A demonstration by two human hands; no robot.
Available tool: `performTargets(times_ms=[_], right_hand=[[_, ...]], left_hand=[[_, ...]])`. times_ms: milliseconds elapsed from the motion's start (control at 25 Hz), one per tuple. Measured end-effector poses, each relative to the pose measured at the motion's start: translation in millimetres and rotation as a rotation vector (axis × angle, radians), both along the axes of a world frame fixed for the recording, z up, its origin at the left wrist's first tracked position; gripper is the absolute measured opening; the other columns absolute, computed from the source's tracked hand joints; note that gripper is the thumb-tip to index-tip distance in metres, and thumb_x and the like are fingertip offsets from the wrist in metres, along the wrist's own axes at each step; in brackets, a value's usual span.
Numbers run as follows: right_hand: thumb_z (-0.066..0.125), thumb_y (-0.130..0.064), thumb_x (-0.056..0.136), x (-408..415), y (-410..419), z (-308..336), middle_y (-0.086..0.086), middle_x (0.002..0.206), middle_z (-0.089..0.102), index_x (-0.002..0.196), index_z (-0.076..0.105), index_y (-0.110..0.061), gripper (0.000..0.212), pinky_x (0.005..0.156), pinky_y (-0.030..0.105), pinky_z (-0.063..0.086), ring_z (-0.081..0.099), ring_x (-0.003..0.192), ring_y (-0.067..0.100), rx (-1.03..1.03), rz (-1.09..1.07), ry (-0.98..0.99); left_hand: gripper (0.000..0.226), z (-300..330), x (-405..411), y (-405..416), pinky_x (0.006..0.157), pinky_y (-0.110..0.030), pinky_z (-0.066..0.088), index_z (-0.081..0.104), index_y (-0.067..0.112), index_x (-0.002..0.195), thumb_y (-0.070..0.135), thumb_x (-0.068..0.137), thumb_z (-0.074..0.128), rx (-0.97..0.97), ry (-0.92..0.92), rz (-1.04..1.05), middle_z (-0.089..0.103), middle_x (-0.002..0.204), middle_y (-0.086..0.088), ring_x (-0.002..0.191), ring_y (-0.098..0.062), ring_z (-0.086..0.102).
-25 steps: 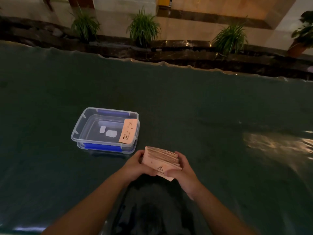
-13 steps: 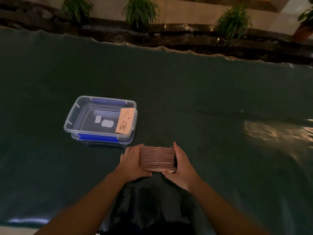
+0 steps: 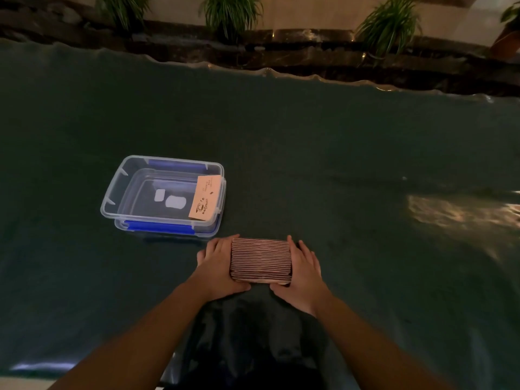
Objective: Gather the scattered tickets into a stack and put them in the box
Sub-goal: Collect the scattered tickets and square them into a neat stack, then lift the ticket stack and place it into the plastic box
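A thick stack of pinkish tickets (image 3: pixel 261 260) stands on edge on the dark green table cover, its edges facing up. My left hand (image 3: pixel 218 266) presses its left side and my right hand (image 3: pixel 302 273) presses its right side, so both hold it between them. Just beyond and to the left sits a clear plastic box (image 3: pixel 112 192) with blue clips. One single ticket (image 3: pixel 204 198) leans against the inner right wall of the box, printed side up.
The dark green table cover (image 3: pixel 337 164) spreads wide to the right and far side, with a bright glare patch at the right. A dark stone ledge with several potted plants (image 3: pixel 232 12) runs behind the table's far edge.
The stack went from tilted and raised, its printed face showing, to standing on edge on the table, squeezed square between both hands. The view has tipped downward slightly.
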State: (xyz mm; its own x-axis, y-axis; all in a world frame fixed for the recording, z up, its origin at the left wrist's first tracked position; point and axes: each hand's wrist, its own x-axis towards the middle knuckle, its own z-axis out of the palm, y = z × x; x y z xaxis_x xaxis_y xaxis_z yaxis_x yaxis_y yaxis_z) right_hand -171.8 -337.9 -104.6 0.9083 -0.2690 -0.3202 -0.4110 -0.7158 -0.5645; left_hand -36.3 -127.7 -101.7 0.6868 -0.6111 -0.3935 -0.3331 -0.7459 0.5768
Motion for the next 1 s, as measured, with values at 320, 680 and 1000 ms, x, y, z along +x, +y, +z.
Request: performTargets(times_ms=[320,680,1000], right_hand=[[0.057,-0.080,0.078,-1,-12,2,-0.007,0.174,0.020,0.169,-0.002,-0.025,0.122,0.130,0.056,0.007,0.000,0.162,0.018,-0.099,0.107,0.004],[0.069,-0.065,0.078,5,-3,4,-0.001,0.164,0.033,0.158,0.028,-0.018,0.101,0.129,0.051,0.006,0.003,0.161,0.018,-0.089,0.027,-0.050],[0.070,-0.064,0.077,9,-4,4,0.000,0.165,0.031,0.157,0.028,-0.016,0.102,0.129,0.053,0.006,0.002,0.161,0.018,-0.078,-0.005,-0.013]], left_hand=[[0.112,2,-2,-3,0.122,-0.053,0.015,0.024,0.038,0.151,0.064,0.061,0.083,-0.002,-0.034,0.032,0.034,0.157,0.005,0.147,-0.019,0.020],[0.101,8,1,-5,0.121,-0.051,0.015,0.034,0.037,0.146,0.060,0.062,0.085,-0.067,-0.045,0.054,0.040,0.152,0.005,0.145,-0.018,0.025],[0.100,0,4,-7,0.120,-0.048,0.015,0.033,0.042,0.142,0.066,0.058,0.082,-0.081,-0.013,0.062,0.040,0.149,0.008,0.143,-0.017,0.026]])
